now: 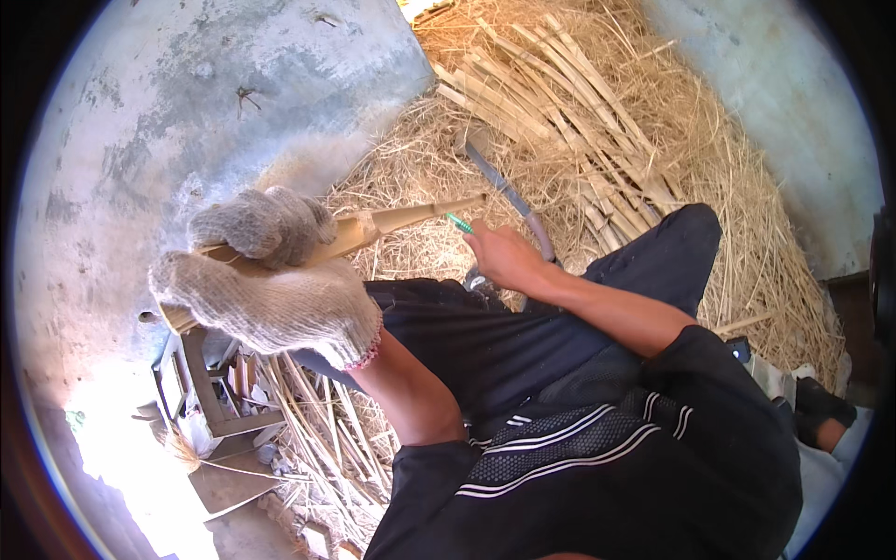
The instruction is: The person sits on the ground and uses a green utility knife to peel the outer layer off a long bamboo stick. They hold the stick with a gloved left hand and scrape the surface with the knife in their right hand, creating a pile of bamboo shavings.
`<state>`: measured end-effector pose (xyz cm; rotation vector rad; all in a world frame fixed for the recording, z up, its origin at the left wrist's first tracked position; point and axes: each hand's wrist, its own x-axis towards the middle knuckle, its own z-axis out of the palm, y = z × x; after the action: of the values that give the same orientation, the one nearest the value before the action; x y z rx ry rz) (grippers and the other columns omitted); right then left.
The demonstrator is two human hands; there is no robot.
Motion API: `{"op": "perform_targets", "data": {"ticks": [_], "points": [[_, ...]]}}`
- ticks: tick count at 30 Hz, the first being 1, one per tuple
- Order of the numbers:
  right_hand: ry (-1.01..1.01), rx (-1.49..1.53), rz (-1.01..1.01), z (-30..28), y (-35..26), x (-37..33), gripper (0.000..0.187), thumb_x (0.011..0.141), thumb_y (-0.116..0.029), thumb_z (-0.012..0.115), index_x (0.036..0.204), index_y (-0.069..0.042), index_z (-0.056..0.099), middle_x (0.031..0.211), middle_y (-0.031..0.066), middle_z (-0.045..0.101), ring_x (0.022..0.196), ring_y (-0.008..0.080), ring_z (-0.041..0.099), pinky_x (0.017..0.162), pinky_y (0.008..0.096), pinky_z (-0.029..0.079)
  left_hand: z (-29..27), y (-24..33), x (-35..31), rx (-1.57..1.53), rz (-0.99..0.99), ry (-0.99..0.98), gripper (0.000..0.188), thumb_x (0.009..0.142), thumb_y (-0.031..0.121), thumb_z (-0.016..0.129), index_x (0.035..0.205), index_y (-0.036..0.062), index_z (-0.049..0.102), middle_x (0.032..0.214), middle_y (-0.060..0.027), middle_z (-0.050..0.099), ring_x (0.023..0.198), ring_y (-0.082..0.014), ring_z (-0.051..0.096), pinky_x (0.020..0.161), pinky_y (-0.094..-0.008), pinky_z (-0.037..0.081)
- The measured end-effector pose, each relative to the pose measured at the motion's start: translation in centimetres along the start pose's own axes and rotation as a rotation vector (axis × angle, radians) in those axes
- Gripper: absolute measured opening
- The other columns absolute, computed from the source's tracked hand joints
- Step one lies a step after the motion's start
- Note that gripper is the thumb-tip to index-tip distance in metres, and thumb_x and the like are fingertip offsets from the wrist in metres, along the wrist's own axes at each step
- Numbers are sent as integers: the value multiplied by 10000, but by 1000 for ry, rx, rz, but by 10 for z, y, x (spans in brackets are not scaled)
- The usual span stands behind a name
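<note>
head view, looking down at a seated person's lap. the left hand (271, 303), in a pale knitted glove with a reddish cuff edge, is closed on a bamboo strip (411, 216). the strip lies across the grip, between the glove and a greyer knitted bulk (266, 227) that sits over it; whether that bulk is the same glove's folded fingers, i cannot tell. a short end shows below the glove at the far left. the longer end leaves the grip on the right, narrows, and points up and to the right, tapering to a tip beyond the bare right hand's fingers.

the right hand (509, 259) is closed on a small green stick (459, 223), whose end pokes out just beside the narrow part of the strip. whether they touch, i cannot tell.

past the right hand, a curved knife (499, 177) lies on straw (411, 154), its handle toward the person. farther up and right, many split strips (560, 103) are heaped on the straw. black trousers (448, 341) cover the bent legs. at lower left, a wooden frame (194, 373) stands near more thin sticks (327, 420), with a worn grey wall (121, 159) above it.
</note>
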<state>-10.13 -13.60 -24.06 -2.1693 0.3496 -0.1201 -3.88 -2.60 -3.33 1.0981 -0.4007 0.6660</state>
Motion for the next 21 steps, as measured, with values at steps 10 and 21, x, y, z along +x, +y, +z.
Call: {"op": "perform_targets", "data": {"ticks": [10,21], "points": [[90,20,-151,3,-19,-6,244,1001,-234,473,1040,6,459,573,294,537,572,506,562,506,554,423,-4,-6,12,16,4,95,604,938,633,433,639,108,433,529,3,364,403,-116,343,385,-294,304],[59,-55,-170,-3,-34,-15,267,1002,-249,456,1052,13,458,630,255,594,604,461,623,531,550,491,-9,-5,10,-51,6,31,562,934,592,482,641,114,449,540,-8,396,402,-137,362,394,-311,329]]}}
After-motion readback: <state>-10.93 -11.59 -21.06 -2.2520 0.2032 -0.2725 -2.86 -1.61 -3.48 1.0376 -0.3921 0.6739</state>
